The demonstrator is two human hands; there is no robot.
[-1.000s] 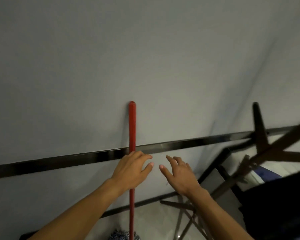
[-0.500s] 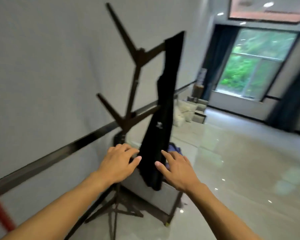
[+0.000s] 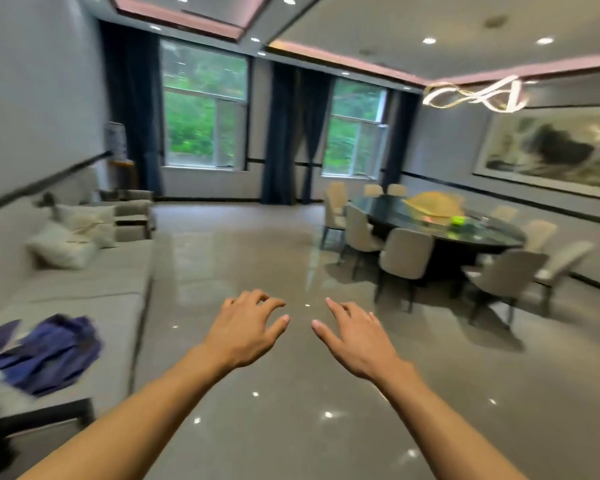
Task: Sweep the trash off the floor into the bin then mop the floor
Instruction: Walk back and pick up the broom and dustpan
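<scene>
Grey polished floor (image 3: 239, 258) lies ahead; no trash, bin or mop shows. Left hand (image 3: 246, 327) and right hand (image 3: 357, 337) hover empty, fingers loosely spread (nothing held): scan for litter before fetching a tool

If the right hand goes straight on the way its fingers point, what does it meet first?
The way looks free. Ahead of the right hand there is only open floor, probably as far as the far curtain; depth is unclear.
</scene>
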